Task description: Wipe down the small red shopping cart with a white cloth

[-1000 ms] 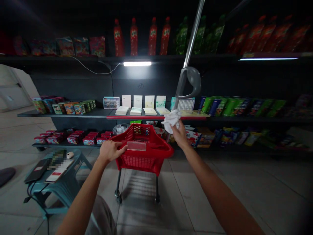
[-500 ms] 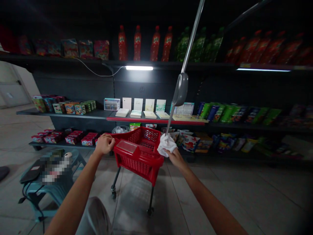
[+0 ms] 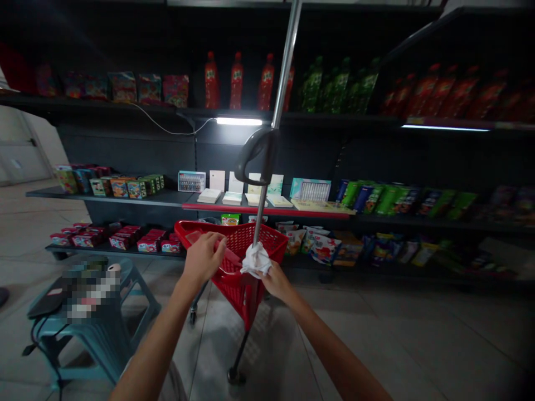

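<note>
A red wheeled shopping basket (image 3: 251, 236) stands on the floor in front of me, one corner turned toward me. My left hand (image 3: 203, 257) grips its near rim on the left. My right hand (image 3: 271, 278) holds a white cloth (image 3: 256, 259) wrapped around the base of the basket's metal pull pole (image 3: 279, 94). The pole rises up past a grey loop handle (image 3: 256, 156) to the top of the view.
Dark store shelves (image 3: 267, 209) behind the basket carry notebooks, snack packs and red and green bottles (image 3: 236, 81). A teal plastic stool (image 3: 96, 312) with a phone and papers on it stands at my left. Tiled floor spreads out to the right.
The basket has swivelled so its corner faces me. My left hand shifted right along the rim. My right hand slid the cloth down the pole and left.
</note>
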Tool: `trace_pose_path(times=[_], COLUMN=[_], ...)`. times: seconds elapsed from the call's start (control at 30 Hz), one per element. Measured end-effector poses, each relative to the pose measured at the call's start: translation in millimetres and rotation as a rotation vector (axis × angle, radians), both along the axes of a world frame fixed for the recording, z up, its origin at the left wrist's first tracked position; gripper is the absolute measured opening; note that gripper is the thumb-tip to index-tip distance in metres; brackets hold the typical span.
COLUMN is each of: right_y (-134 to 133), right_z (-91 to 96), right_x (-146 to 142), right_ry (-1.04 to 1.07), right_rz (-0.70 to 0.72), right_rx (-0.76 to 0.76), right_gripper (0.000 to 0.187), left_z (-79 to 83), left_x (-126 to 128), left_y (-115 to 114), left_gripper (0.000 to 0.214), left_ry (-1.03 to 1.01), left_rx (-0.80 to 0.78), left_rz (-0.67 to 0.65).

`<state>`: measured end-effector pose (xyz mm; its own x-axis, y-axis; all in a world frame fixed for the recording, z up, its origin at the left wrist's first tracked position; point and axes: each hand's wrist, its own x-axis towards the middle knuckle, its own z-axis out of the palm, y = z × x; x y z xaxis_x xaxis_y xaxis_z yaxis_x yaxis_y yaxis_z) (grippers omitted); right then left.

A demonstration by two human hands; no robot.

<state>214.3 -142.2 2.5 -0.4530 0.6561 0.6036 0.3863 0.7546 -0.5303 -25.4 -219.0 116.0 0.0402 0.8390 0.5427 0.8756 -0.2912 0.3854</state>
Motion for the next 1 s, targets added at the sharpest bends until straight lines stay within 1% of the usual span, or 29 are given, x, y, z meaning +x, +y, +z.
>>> trace_pose_path(times=[0.1,0.2,0.33,0.47,0.53,0.6,0.67,0.77,0.87,0.93,1.0], right_y=[0.4,0.3,-3.2,-4.1,-1.2,4.2,12.0,27.0,42.6,51.1,57.4], right_z=[-1.5,-4.3,-1.8,2.9,1.5,-4.1,-13.6,-31.2,-45.6,-52.0,-57.3], right_x=[-19.2,-36.6,-50.1,-57.0,-58.2,-54.4,-43.1,-12.2,29.4,60.4,92.7], right_ry=[-0.034,-0.042,-0.136,-0.193,-0.199,-0.233,-0.292,-0.381,-0.465,-0.515,-0.551], right_rz=[0.025,-0.009,-0.009,-0.011,-0.021,-0.045,-0.111,-0.251,-0.35,-0.398,-0.456], right_rx=[-0.012,-0.02,0.028,0.014,-0.001,-0.015,-0.034,-0.08,-0.133,-0.16,-0.179], right_gripper=[0.038,0.045,0.052,0.054,0.056,0.06,0.061,0.054,0.048,0.048,0.05], left_z=[6.7,6.6,2.6,-1.6,-4.3,-7.4,-10.1,-11.7,-9.8,-7.8,-6.1], left_x=[24.5,30.4,23.2,12.3,5.2,-3.2,-12.5,-27.4,-43.4,-54.0,-62.9], left_y=[-5.6,-6.9,-7.6,-2.0,4.6,12.3,19.7,30.4,43.7,54.2,63.9], left_gripper=[0.045,0.051,0.052,0.057,0.065,0.073,0.08,0.082,0.077,0.072,0.068], left_ry=[0.045,0.048,0.04,0.096,0.149,0.249,0.383,0.521,0.542,0.525,0.459], left_rx=[-0.103,-0.173,-0.191,-0.205,-0.252,-0.33,-0.389,-0.427,-0.483,-0.552,-0.543], left_rz=[-0.004,0.012,0.06,0.134,0.171,0.193,0.191,0.181,0.168,0.139,0.112])
